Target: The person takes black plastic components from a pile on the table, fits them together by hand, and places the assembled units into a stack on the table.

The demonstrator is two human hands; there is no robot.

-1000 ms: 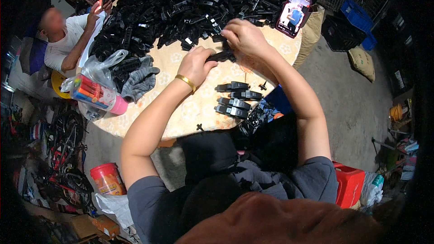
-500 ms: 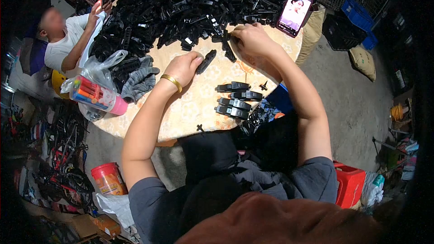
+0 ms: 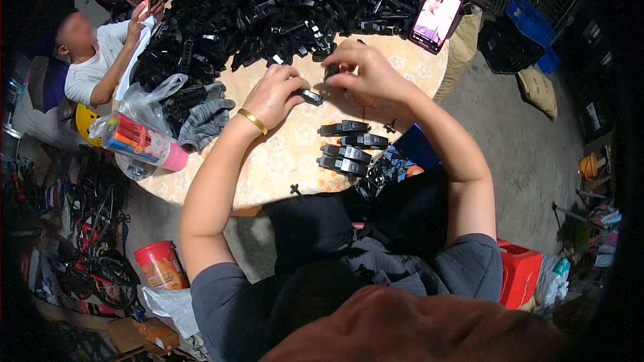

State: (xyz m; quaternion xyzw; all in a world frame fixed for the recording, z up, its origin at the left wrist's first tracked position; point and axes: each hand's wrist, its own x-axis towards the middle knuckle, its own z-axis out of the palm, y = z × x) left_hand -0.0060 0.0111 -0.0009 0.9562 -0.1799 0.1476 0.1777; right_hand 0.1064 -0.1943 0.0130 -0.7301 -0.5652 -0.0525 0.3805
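My left hand [image 3: 270,99], with a gold bracelet at the wrist, grips a black plastic part [image 3: 310,97] low over the patterned tabletop. Its fingers cover the near end of that part. To the right, my right hand [image 3: 364,72] pinches another dark plastic part [image 3: 331,72], mostly hidden by the fingers. The two parts are apart. A big heap of black plastic parts [image 3: 268,13] lies just beyond both hands. Closer to me, several longer black pieces [image 3: 345,151] lie side by side near the table's front right edge.
A phone with a lit screen [image 3: 437,17] leans at the heap's right end. At left stand a pink-bottomed cup of coloured pens [image 3: 144,142], a plastic bag and grey gloves [image 3: 204,121]. Small black crosses lie near the edge. A person holding a phone sits at far left.
My right hand has lifted a dark part off the table and drawn it slightly toward me. My left hand has closed further over its black part and turned it.
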